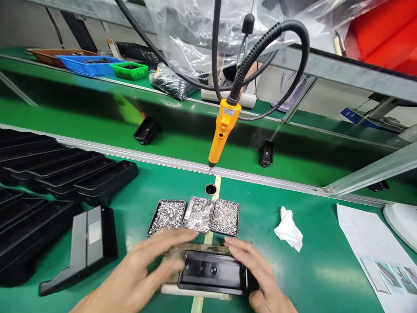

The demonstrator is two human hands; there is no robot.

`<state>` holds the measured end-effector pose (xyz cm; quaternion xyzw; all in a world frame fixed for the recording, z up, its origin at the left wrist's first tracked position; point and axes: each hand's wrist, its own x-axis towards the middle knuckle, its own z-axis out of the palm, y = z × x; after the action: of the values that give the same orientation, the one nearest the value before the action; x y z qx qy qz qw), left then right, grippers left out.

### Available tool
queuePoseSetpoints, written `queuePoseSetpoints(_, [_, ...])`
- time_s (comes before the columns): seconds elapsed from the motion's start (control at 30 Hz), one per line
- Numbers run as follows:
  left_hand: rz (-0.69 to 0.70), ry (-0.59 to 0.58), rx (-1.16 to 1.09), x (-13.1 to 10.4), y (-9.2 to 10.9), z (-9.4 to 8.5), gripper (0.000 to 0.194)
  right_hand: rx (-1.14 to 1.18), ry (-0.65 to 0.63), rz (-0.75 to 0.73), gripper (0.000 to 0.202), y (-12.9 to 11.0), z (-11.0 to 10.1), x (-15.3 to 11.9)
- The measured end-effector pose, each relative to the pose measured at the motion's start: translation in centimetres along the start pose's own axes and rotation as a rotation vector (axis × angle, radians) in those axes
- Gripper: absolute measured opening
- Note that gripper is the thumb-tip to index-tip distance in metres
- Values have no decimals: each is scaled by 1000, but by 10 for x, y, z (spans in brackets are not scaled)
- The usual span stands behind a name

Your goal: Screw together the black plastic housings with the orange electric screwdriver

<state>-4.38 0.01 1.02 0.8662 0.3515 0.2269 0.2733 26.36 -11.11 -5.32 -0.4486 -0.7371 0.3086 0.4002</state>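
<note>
The left hand (143, 265) is nearest, with fingers extended and thumb apart, at the left end of a black housing (213, 278); because of blur, I cannot tell if it touches. The right hand (265, 276) curves around the right end, but I cannot tell how firmly. The housing lies on a block (208, 248), just before three small trays (239, 217) with metal parts.

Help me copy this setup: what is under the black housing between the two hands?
Under the black housing, a base shows its mottled far edge and pale near edge. Its middle, covered by the housing, cannot be seen; the left hand hides more.
</note>
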Motion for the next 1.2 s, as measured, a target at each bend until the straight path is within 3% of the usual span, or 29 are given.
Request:
queuePoseSetpoints(0.07, [-113, 105, 46, 8, -12, -7, 27, 96, 148, 74, 64, -1, 0, 5])
queuePoseSetpoints(0.13, [-157, 125, 155, 18, -25, -10, 27, 143, 258, 140, 58, -1, 1, 10])
queuePoseSetpoints(0.33, [-154, 58, 233, 36, -48, 10, 20, 161, 273, 174, 41, 1, 3, 13])
queuePoseSetpoints(0.53, [-130, 79, 259, 32, -52, 20, 30, 139, 282, 191, 32, -1, 1, 17])
queuePoseSetpoints(0.77, [-131, 127, 271, 30, -57, 21, 16, 139, 319, 216, 31, 1, 1, 18])
queuePoseSetpoints(0.97, [-104, 158, 260, 32, -55, 22, 30, 128, 334, 295, 31, 5, 5, 14])
queuePoseSetpoints(1.1, [-102, 185, 211, 32, -53, 21, 36, 106, 411, 309, 32, 2, 2, 20])
queuePoseSetpoints(1.2, [-158, 233, 126, 30, -51, 20, 33, 72, 489, 322, 36, -6, -13, 39])
